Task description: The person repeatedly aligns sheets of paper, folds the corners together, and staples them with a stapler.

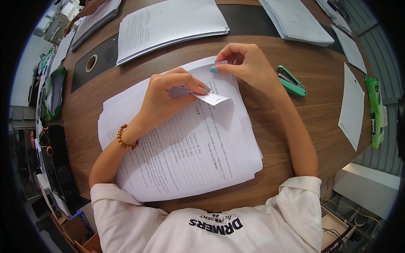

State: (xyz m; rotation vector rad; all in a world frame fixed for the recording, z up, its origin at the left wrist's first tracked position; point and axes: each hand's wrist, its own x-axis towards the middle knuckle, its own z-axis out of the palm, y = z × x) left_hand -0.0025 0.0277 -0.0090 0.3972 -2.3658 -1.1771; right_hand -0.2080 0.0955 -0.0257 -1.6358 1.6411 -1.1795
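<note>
We have the left hand (169, 87) pinched tight on a lifted sheet corner (216, 99), thumb and fingertips together, the paper curling out of the grip toward the middle of the frame. Just up and to the right, our right hand (249, 63) has thumb and forefinger nearly together at the upper right corner of the stack of papers (181, 147), and they appear to pinch its edge; we cannot tell how many sheets lie between them

The relation that counts, we judge, is between these two grips: the lifted sheet corner lies below and left of the right hand's pinch, near it but apart. The left hand reaches in over the printed page, while the right hand is nearer the stack's corner. The stack fills the centre of the frame, its long axis seeming to slant from lower left to upper right, its printed lines running sideways to us

Farther out, a green stapler (294, 88) lies right of centre on the wooden table (280, 135), just beside our right forearm, its long axis slanting down to the right. Beyond the hands, another paper stack (168, 25) lies at the top of the frame, well apart from the stapler
</note>
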